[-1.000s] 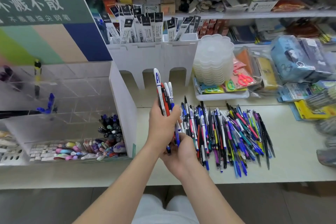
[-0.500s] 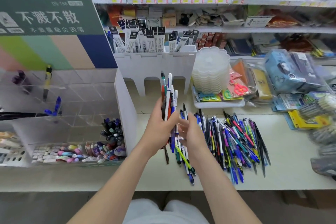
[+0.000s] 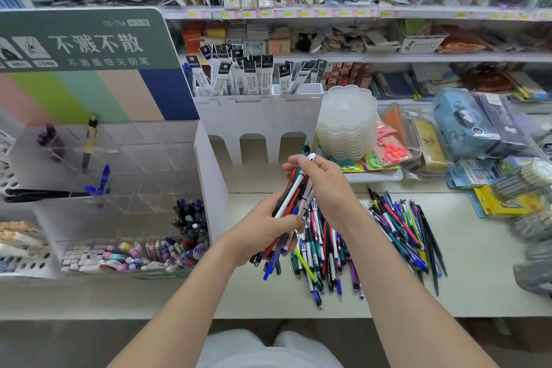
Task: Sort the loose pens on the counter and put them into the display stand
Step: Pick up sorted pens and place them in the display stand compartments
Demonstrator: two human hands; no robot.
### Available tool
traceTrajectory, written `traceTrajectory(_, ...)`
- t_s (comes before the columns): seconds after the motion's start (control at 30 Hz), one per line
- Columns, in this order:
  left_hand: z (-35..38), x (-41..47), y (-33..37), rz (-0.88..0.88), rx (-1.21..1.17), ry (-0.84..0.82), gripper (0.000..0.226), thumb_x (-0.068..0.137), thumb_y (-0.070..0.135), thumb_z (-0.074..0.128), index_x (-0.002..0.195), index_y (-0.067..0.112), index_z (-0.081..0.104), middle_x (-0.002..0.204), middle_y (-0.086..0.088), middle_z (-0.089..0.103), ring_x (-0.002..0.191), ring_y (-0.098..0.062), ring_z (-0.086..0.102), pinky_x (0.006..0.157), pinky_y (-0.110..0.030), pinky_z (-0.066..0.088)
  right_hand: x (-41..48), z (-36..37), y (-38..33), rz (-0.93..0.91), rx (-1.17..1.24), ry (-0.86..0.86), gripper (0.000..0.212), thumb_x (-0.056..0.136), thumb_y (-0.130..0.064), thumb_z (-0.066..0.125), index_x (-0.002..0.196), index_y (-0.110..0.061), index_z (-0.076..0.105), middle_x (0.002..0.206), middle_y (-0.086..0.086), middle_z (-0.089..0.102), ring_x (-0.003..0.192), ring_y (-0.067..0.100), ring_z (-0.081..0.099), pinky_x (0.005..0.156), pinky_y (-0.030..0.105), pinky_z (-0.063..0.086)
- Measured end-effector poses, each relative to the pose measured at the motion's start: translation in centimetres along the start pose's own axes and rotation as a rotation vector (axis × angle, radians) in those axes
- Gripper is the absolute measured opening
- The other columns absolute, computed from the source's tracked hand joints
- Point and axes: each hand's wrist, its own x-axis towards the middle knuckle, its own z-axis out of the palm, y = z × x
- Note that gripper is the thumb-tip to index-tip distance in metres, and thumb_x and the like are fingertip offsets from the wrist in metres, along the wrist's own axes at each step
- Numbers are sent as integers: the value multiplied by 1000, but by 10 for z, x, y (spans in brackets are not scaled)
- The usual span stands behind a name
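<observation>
My left hand [image 3: 263, 230] grips a bundle of pens [image 3: 294, 197] of mixed colours, tilted up to the right above the counter [image 3: 478, 278]. My right hand [image 3: 325, 185] is at the upper end of the same bundle, its fingers curled round the pen tops. Below and to the right lies a pile of loose pens [image 3: 397, 233] spread on the counter. The clear display stand [image 3: 125, 176] is on the left, with a few pens in its upper cells and dark pens [image 3: 191, 218] standing at its lower right.
A white holder [image 3: 260, 119] with packaged refills stands behind my hands. A stack of clear lids [image 3: 346, 122], scissors packs and bagged goods crowd the right side. Erasers and small items fill the stand's bottom tray [image 3: 125, 257]. Shelves of stock run behind.
My right hand rose from the pile to the top of the bundle. The bundle tilted from upright to leaning right, and the view shifted downward.
</observation>
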Motion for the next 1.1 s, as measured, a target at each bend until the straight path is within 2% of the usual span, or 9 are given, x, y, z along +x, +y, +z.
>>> traceTrajectory(0.13,-4,-5,-2,-19,-24,-21,37,100,8,63,133,25,57,91,-13,65,65,-31,56,65,-40,54,2,1,-5,2,-3,61,30,112,-31,51,115,-13,76,106,3,81,103,25,76,89,38,63)
traceTrajectory(0.27,-8,-9,-2,-16,-20,-33,44,101,10,63,138,33,55,94,-14,67,65,-29,57,64,-40,54,4,-6,-10,12,60,125,29,109,-25,56,106,-4,77,101,20,78,94,33,78,88,48,65)
traceTrajectory(0.43,-7,-12,6,-6,4,-75,34,100,9,66,130,21,56,87,-14,63,62,-29,54,63,-38,53,0,-9,-13,-97,29,11,28,112,-37,52,117,-21,74,93,5,72,82,18,70,82,42,63)
traceTrajectory(0.57,-11,-14,5,-56,82,-39,23,99,17,68,116,6,56,83,-18,62,66,-32,53,69,-42,54,8,-14,-25,-153,431,314,25,112,-29,52,107,-17,74,88,0,70,79,11,66,71,27,59)
traceTrajectory(0.63,-13,-12,2,-88,89,19,22,98,18,68,109,2,57,80,-19,60,64,-30,53,69,-42,54,7,-22,-31,-148,481,436,25,112,-29,53,102,-20,74,90,3,69,75,12,64,61,24,57)
traceTrajectory(0.77,-12,-6,-1,-86,-197,159,30,97,17,69,119,0,61,94,-18,54,64,-24,56,64,-37,52,-12,-24,-29,23,114,265,27,110,-29,57,101,-12,75,87,5,77,73,17,68,62,29,59)
traceTrajectory(0.87,-7,-4,3,-85,-356,181,30,107,29,62,121,3,65,98,-15,67,74,-22,66,71,-36,56,-23,-7,-21,48,-181,89,25,107,-29,61,99,-11,76,90,14,77,67,21,69,62,33,61)
traceTrajectory(0.97,-1,-3,4,-63,-370,170,44,109,47,56,126,10,72,101,-15,73,79,-22,69,73,-36,57,-29,10,-12,3,-216,71,24,105,-28,65,92,-10,77,71,6,73,56,20,70,61,37,62)
traceTrajectory(1.1,-3,0,2,16,-353,149,42,105,50,60,119,11,69,90,-16,65,69,-24,60,63,-35,52,-32,18,-6,-54,-196,130,23,97,-35,75,85,-16,80,72,11,75,59,29,74,67,50,65)
